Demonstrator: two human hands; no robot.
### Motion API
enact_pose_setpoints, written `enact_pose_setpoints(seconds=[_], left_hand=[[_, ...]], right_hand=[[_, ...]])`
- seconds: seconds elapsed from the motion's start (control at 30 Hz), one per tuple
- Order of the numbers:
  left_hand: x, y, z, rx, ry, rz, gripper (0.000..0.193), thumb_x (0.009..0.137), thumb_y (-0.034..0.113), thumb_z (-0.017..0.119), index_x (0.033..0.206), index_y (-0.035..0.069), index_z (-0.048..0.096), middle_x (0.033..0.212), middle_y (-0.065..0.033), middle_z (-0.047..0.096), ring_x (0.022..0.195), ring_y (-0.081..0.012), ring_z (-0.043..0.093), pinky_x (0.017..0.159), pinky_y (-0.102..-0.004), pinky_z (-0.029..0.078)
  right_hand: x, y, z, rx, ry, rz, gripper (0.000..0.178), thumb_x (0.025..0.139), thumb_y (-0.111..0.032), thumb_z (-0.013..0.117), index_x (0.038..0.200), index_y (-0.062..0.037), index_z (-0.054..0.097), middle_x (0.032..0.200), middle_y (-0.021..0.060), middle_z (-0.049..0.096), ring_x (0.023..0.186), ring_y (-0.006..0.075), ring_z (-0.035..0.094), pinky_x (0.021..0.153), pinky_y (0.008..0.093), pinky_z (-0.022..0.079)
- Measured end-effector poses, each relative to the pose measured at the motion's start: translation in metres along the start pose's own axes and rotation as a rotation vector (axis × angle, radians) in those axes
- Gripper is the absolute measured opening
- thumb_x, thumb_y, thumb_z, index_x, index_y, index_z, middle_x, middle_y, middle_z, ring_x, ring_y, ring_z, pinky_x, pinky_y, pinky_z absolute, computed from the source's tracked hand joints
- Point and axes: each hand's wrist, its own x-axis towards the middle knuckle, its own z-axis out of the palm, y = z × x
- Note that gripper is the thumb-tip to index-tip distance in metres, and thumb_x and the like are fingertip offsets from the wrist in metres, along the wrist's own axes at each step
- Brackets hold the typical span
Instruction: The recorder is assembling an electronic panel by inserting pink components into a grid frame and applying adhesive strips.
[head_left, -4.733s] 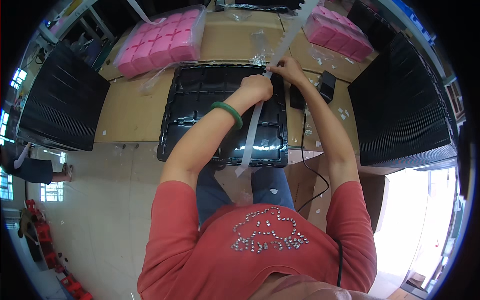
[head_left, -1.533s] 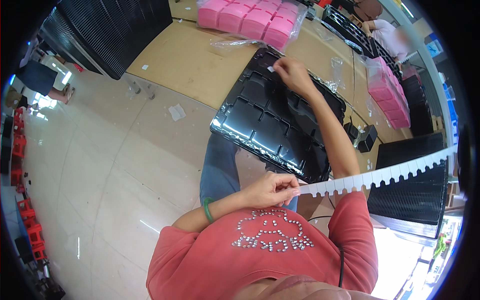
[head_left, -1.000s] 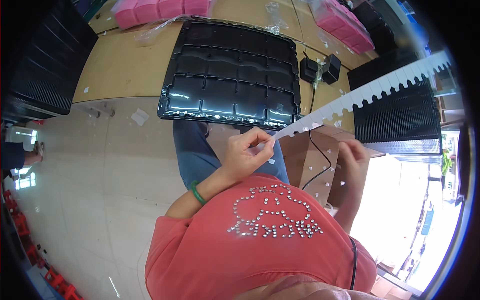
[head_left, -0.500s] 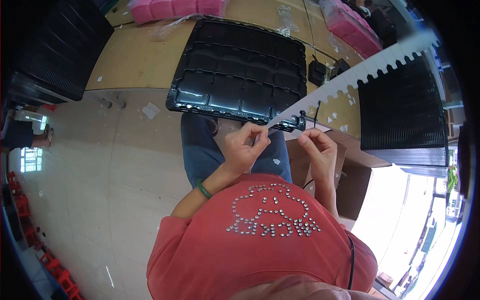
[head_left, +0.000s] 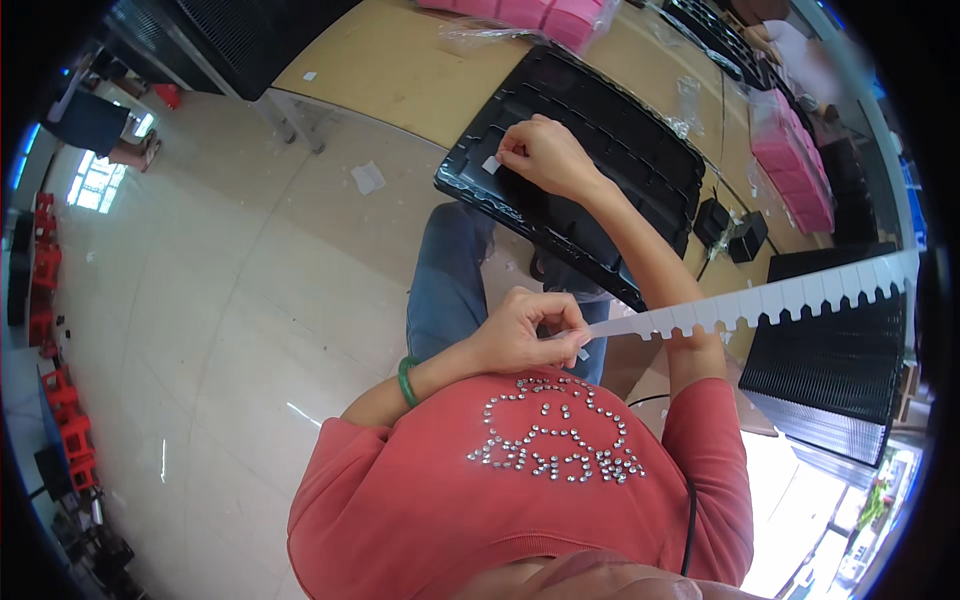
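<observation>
In the middle of the frame, the left hand (head_left: 525, 335) is pinching the near end of a long white notched strip (head_left: 760, 300) between thumb and fingers, held close to the chest. The strip is running off toward the right edge of the frame. Higher up, the right hand (head_left: 545, 155) is reaching out over the near left corner of a black tray (head_left: 640, 160) on the table (head_left: 390, 70), its fingertips gripping one small white sticker (head_left: 490, 165).

To do this well, it seems best to be keeping the strip taut and level while pressing the sticker flat and square into its pocket.

Counting from left to right: one green bangle (head_left: 405, 380) on the left wrist, one strip, one sticker, one tray in use, two stacks of pink blocks (head_left: 795, 165) in the upper part, and two small black boxes (head_left: 730, 225) just right of the tray.
</observation>
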Motion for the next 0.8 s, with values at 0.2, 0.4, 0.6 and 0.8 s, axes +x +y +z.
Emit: enact_pose_setpoints(seconds=[0.2, 0.4, 0.6, 0.8], left_hand=[[0.001, -0.003, -0.007, 0.012, -0.036, 0.018, 0.013, 0.091, 0.009, 0.068, 0.082, 0.000, 0.064, 0.068, -0.0025, 0.067, 0.062, -0.0054, 0.064, 0.058, -0.0209, 0.048], [0.002, -0.001, -0.007, -0.005, -0.070, -0.022, 0.014, 0.092, 0.010, 0.067, 0.082, 0.001, 0.064, 0.068, -0.0019, 0.066, 0.061, -0.0045, 0.062, 0.059, -0.0205, 0.049], [0.001, 0.000, -0.009, -0.023, -0.051, 0.009, 0.012, 0.092, 0.009, 0.067, 0.084, 0.000, 0.065, 0.069, -0.0044, 0.068, 0.063, -0.0063, 0.064, 0.059, -0.0214, 0.047], [0.002, -0.001, -0.009, 0.015, -0.078, -0.005, 0.015, 0.093, 0.011, 0.066, 0.083, 0.000, 0.062, 0.067, -0.0025, 0.067, 0.059, -0.0045, 0.062, 0.056, -0.0196, 0.048]], right_hand=[[0.024, -0.007, 0.008, -0.190, -0.085, 0.021, 0.016, 0.076, -0.017, 0.071, 0.084, -0.0043, 0.075, 0.084, 0.0172, 0.071, 0.091, 0.0352, 0.067, 0.082, 0.0437, 0.054], [0.048, -0.022, -0.009, -0.178, -0.293, 0.240, 0.019, 0.070, -0.018, 0.075, 0.080, -0.0016, 0.075, 0.072, 0.0149, 0.069, 0.070, 0.0317, 0.068, 0.070, 0.0386, 0.054], [0.047, -0.029, -0.014, -0.122, -0.301, 0.287, 0.020, 0.069, -0.018, 0.073, 0.077, -0.0003, 0.074, 0.069, 0.0154, 0.068, 0.068, 0.0325, 0.068, 0.070, 0.0394, 0.056], [0.015, -0.024, 0.020, -0.640, -0.049, -0.405, 0.009, 0.075, -0.009, 0.064, 0.075, -0.0031, 0.070, 0.077, 0.0123, 0.066, 0.084, 0.0315, 0.060, 0.076, 0.0403, 0.051]])
